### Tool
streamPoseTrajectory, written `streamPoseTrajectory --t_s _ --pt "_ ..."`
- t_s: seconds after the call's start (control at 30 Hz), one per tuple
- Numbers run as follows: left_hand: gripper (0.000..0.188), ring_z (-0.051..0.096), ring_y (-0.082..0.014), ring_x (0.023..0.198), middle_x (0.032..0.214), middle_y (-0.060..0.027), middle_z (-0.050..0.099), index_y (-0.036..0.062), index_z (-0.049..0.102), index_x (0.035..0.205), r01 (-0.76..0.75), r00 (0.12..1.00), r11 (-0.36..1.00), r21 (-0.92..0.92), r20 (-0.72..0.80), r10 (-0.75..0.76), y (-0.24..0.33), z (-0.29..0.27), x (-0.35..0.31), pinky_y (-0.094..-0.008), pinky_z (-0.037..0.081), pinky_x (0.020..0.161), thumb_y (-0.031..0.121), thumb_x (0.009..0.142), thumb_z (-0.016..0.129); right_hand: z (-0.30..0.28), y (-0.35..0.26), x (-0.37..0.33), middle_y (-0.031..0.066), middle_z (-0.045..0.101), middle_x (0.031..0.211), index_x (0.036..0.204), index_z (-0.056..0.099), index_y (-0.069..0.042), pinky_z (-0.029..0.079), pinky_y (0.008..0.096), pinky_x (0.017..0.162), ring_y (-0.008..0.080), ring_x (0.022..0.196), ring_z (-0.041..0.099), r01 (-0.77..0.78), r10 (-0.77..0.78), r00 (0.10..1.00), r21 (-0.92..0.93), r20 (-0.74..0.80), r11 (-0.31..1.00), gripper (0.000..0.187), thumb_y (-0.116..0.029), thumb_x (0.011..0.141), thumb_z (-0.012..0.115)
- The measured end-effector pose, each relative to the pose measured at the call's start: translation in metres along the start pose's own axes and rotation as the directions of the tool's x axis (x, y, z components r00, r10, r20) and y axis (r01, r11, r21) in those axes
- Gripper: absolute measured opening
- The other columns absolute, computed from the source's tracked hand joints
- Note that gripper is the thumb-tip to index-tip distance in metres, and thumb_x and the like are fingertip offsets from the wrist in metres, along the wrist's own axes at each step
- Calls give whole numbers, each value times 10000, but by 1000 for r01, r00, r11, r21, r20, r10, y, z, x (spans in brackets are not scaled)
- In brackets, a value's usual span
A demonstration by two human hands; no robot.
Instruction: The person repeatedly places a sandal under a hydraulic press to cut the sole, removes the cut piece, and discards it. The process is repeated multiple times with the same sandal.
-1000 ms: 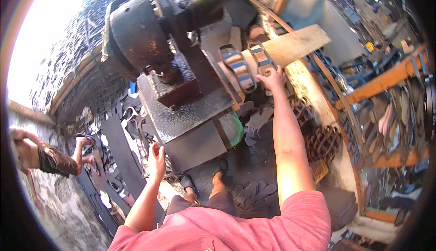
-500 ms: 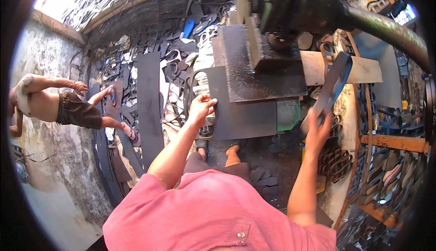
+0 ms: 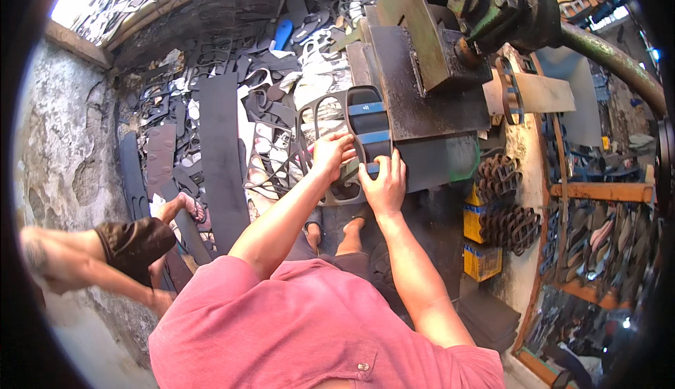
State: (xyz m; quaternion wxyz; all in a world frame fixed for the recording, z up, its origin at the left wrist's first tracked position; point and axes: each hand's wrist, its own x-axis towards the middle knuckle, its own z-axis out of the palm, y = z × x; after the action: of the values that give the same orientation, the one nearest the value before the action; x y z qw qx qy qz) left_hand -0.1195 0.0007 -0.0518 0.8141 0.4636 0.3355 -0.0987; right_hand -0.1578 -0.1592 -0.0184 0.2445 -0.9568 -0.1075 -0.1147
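Observation:
A sole-shaped cutting die (image 3: 368,120), black with blue cross-bars, lies on a black sheet (image 3: 432,162) beside the press. My right hand (image 3: 384,186) grips the near end of the die, thumb on one side and fingers on the other. My left hand (image 3: 332,157) is at the die's left edge, its fingers curled on the sheet; the fingertips are partly hidden. Left of the die, black bands with sole-shaped openings (image 3: 328,110) show, partly behind my left hand. The press's flat metal plate (image 3: 397,58) covers the sheet's far part.
The press head (image 3: 485,9) and its thick bar (image 3: 615,58) overhang at the upper right. Black offcuts and a long black strip (image 3: 219,150) lie to the left. Another person (image 3: 133,248) moves at the far left. Racks of soles (image 3: 598,248) stand right.
My right hand has brought the die leftward and down onto the sheet beside my left hand. The other person has shifted nearer and bent lower. My view has moved slightly.

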Motion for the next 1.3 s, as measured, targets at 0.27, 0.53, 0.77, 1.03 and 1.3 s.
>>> streamPoseTrajectory --t_s 0.27,0.53,0.77,1.03,1.3 --pt "662 717 -241 1010 1374 -166 640 41 436 1576 -223 966 972 72 149 211 12 34 -2 -372 645 819 138 985 717 -26 58 -48 247 455 1526 1453 464 43 353 548 1204 435 1469 371 -80 78 996 34 39 996 974 -397 720 930" --pt "592 725 -134 948 1247 -47 718 50 523 1528 -198 968 980 5 158 195 16 37 -7 -280 621 756 46 970 721 -30 69 -52 185 556 1504 1368 603 14 436 473 1178 388 1502 400 -78 75 997 110 31 991 806 -369 735 925" --pt "699 621 -246 1272 1553 -157 502 8 398 1586 -157 952 987 43 273 140 18 34 -6 -398 592 1009 141 988 734 -42 87 -54 179 486 1574 1470 569 -92 365 517 1215 421 1518 349 -83 83 996 -7 38 997 827 -346 758 904" --pt "582 604 -363 1251 1315 -196 664 9 574 1430 -477 497 429 767 -167 851 -18 5 67 -430 461 1082 266 943 762 -55 139 -16 52 478 1616 1526 541 -273 268 684 1213 317 1552 331 -264 275 961 -203 24 943 795 -567 823 768" --pt "323 646 -146 1064 1160 -17 726 83 695 1291 -95 995 991 -90 28 98 49 5 74 -321 486 939 246 1014 671 -63 189 67 40 460 1631 1515 551 -233 144 723 1228 302 1588 248 -366 381 923 -185 49 912 814 -576 810 773"
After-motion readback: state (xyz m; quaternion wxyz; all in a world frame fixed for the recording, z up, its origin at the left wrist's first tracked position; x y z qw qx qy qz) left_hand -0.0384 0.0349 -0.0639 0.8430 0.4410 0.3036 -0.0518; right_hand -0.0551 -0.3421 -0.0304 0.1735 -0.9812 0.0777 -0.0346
